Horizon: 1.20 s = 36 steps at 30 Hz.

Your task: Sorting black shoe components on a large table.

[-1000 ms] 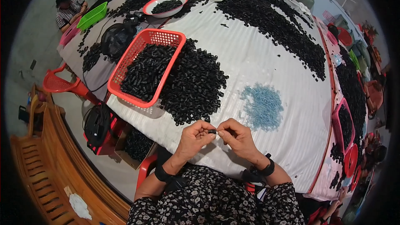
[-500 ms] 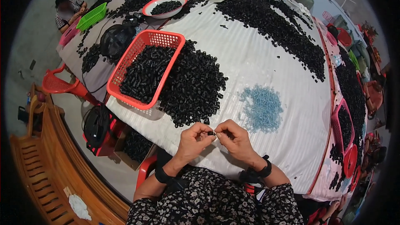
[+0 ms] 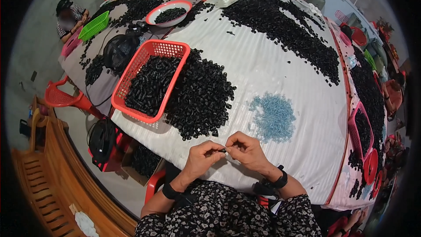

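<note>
My left hand [image 3: 202, 158] pinches a small black plastic piece [image 3: 222, 150] between thumb and fingertips. Right beside it, my right hand [image 3: 245, 150] is closed in a pinch at the same piece; whether it holds a second small part is hidden by the fingers. Both hands are just over the near edge of the white-covered table [image 3: 250, 72]. Beyond my left hand spreads a heap of black plastic pieces [image 3: 199, 98]. Past my right hand lies a pile of small clear bluish pieces [image 3: 274, 117].
A red plastic basket [image 3: 186, 57] of black pieces stands left of the heap. Farther back are a red-rimmed basin [image 3: 151, 17], a green basket [image 3: 94, 26] and a long spread of black pieces [image 3: 280, 28]. A wooden bench [image 3: 66, 162] stands at left. Other people sit around the table.
The view has tilted slightly, so the table things sit a little lower and further left. My hands stay together at the black piece, with the fingertips drawn closer over it.
</note>
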Tool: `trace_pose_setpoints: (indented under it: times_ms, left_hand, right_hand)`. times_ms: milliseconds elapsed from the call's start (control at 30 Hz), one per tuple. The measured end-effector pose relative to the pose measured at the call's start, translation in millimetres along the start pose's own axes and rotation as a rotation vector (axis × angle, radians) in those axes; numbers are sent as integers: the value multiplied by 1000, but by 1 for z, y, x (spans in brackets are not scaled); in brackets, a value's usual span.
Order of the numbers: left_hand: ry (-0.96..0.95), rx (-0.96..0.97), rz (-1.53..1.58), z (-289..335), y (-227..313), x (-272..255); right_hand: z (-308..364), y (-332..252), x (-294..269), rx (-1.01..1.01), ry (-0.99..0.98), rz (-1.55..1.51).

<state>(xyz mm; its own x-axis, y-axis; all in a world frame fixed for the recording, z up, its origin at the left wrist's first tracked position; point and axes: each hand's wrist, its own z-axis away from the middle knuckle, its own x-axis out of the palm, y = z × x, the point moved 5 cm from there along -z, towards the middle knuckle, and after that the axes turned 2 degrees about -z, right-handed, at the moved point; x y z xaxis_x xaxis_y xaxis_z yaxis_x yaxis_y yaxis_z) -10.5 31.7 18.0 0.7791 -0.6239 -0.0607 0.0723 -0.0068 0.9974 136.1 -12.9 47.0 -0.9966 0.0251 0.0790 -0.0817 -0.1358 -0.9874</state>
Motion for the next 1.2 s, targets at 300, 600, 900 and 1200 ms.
trace_pose_setpoints:
  times_ms: [300,600,900,1200]
  left_hand:
    - [-88,-77,76,5,-16,-4]
    - [-193,-294,324,18,-28,3]
    - [-309,-258,371,24,-30,3]
    - [-296,-274,511,20,-32,5]
  right_hand:
    - [4,14,2,73,-77,60]
    - [12,21,10,-12,-198,75]
    - [12,42,16,264,-283,-283]
    - [13,34,13,100,-250,-108]
